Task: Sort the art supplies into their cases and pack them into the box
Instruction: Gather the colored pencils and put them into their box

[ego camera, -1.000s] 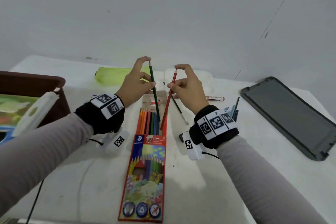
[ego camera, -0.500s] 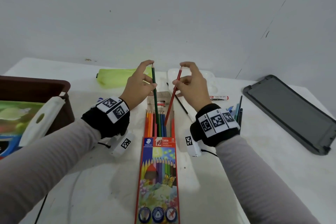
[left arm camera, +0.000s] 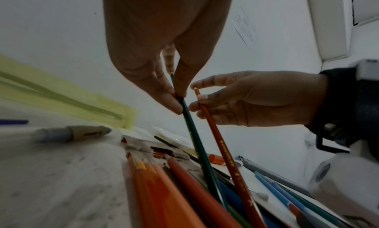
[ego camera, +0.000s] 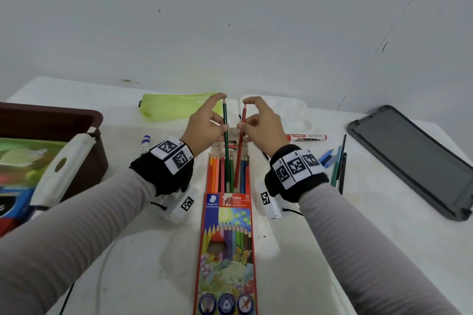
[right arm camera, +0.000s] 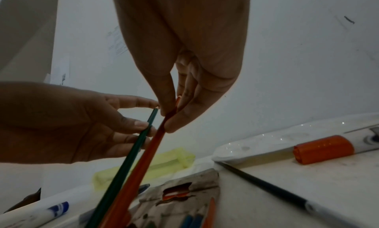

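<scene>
- Head view: coloured pencil case (ego camera: 226,238) lies flat on the white table (ego camera: 153,276), open end pointing away from the person; a row of pencils shows in the open end.
- Left hand (ego camera: 204,125) pinches a green pencil (ego camera: 226,146) near its upper end between thumb and fingers; index fingertip rests on the pencil's top. Lower end of the pencil sits inside the case's open end.
- Right hand (ego camera: 263,125) pinches a red pencil (ego camera: 240,146) the same way, just right of the green one; its lower end is also in the case.
- Both pencils stand steeply, tops close together but apart.
- Left of the case: brown box (ego camera: 51,120) with a white handle at its rim and printed packs inside. Beyond the case: lime pencil pouch (ego camera: 174,107) and a white palette (ego camera: 294,115). Right of the case: red-capped marker (ego camera: 305,138), loose pens (ego camera: 337,169), dark grey lid (ego camera: 414,158). A blue-capped marker (ego camera: 145,141) lies left of the case.
- Left wrist view: left hand (left arm camera: 156,53) grips the green pencil (left arm camera: 197,144) with thumb and fingers pressed on the shaft; right hand (left arm camera: 256,100) holds the red pencil (left arm camera: 225,153) beside it. Both shafts slant down among the orange and blue pencils in the case (left arm camera: 156,148).
- Right wrist view: right hand (right arm camera: 190,61) pinches the red pencil (right arm camera: 141,163); left hand (right arm camera: 61,122) pinches the green pencil (right arm camera: 127,163), thumb on the shaft. The case's cardboard flap (right arm camera: 184,197) is below; red-capped marker (right arm camera: 324,148) lies right of it.
</scene>
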